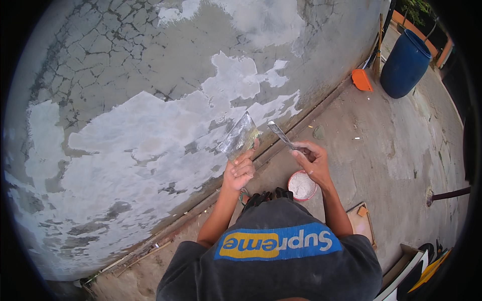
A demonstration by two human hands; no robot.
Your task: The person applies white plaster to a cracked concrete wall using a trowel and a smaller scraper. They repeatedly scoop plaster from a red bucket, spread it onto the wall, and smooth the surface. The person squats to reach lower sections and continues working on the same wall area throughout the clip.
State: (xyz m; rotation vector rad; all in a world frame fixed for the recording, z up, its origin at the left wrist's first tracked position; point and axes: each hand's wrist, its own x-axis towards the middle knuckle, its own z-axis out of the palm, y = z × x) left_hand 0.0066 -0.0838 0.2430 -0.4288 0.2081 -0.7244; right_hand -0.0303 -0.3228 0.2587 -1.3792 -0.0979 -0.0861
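My left hand [239, 173] is closed round a wide putty knife [239, 137], its index finger stretched along the tool. The broad metal blade is smeared with pale paste, and its handle is hidden in my palm. Between the thumb and fingers of my right hand [313, 159] is a narrow metal putty knife [280, 133], pointing up and left toward the wide blade, a small gap apart from it. In front of both hands stands a grey wall [186, 55] with cracks and patches of white filler [145, 125]. Below my right hand, a red-rimmed bucket [305, 199] contains white paste [301, 184].
On the concrete floor [371, 150] at the far right stands a blue barrel [405, 64], with an orange dustpan-like scoop [361, 80] beside it. A flat wooden-edged board [362, 224] lies right of my body. Several objects, one yellow [430, 271], crowd the lower right.
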